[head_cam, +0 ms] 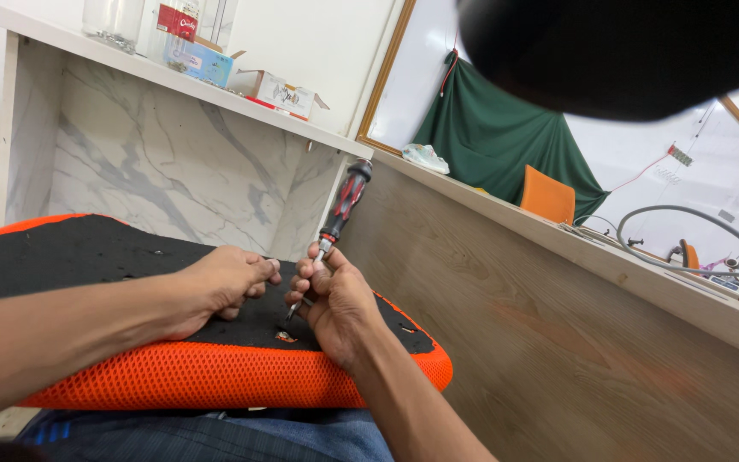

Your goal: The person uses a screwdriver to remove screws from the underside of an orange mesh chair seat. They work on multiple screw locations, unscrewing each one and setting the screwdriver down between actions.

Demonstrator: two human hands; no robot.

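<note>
Bright, even daylight, soft shadows under the hands, blurred dark shape at top right, washed-out glare beyond, slight wide-angle edge bending.

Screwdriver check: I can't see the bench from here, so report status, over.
Right hand gripping the red-and-black-handled screwdriver, tip down on the black-topped orange mesh seat cushion. Left hand fisted on the cushion beside it. Nothing blocking.

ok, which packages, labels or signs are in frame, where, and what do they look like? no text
Red label: on a clear container, shelf top left; red with white marks.
Light blue box: on the shelf beside it; low, rectangular.
White carton: further right on the shelf; open flap, red along its base.
Small tag: on the far right wall; pale strip, tilted.
No screens.
</note>
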